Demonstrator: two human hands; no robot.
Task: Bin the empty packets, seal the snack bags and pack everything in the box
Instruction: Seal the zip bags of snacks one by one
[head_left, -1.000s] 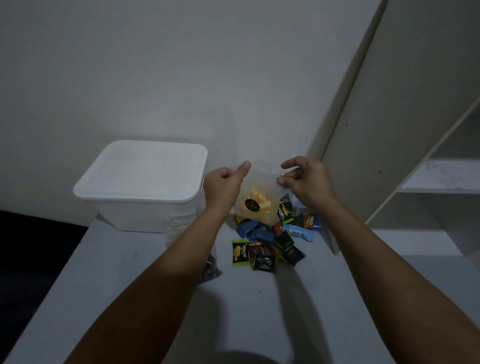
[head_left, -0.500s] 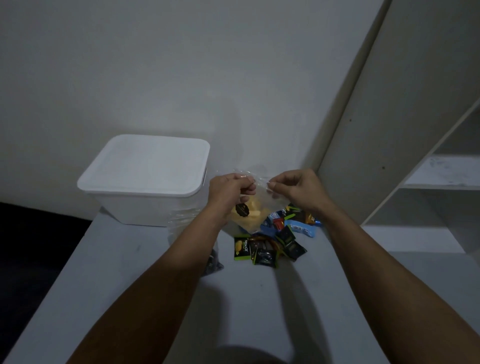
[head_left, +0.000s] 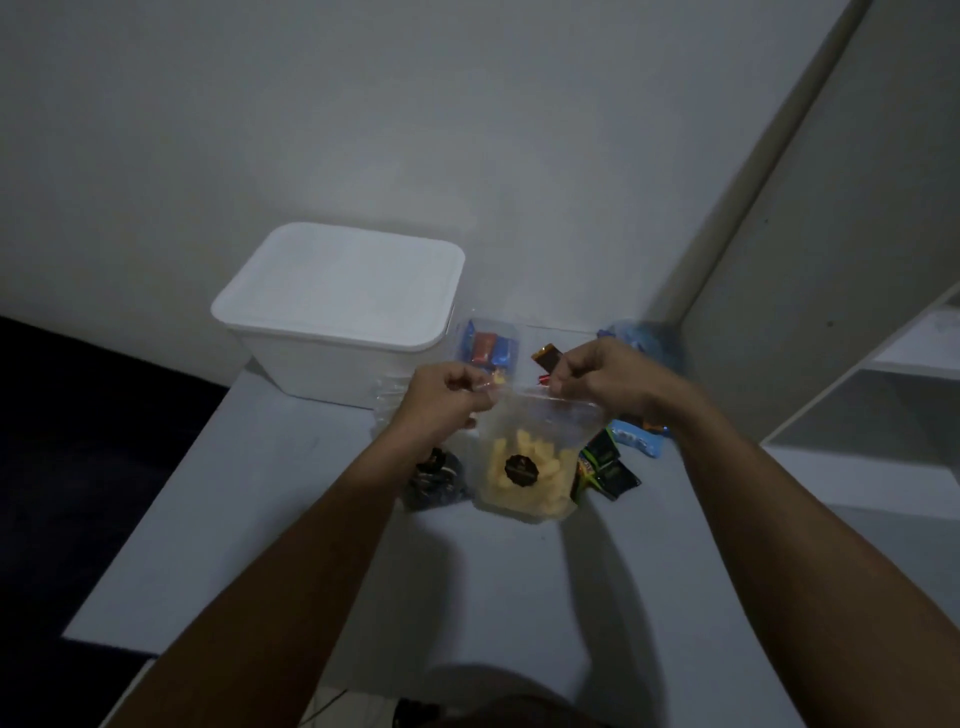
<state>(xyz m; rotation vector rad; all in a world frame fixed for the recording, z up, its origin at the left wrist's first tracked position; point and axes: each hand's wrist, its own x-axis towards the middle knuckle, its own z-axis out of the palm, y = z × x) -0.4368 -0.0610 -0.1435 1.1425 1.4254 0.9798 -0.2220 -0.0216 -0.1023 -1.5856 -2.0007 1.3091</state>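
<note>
Left hand (head_left: 447, 397): pinches snack bag (head_left: 527, 467) top, left corner.
Right hand (head_left: 602, 376): pinches top, right corner.
Box (head_left: 337, 312): lidded, on tabletop (head_left: 467, 597).

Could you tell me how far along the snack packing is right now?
Nothing is packed yet: the white box has its lid on. In hand: left hand and right hand pinch the clear snack bag top. Loose packets remain on the table.
</note>
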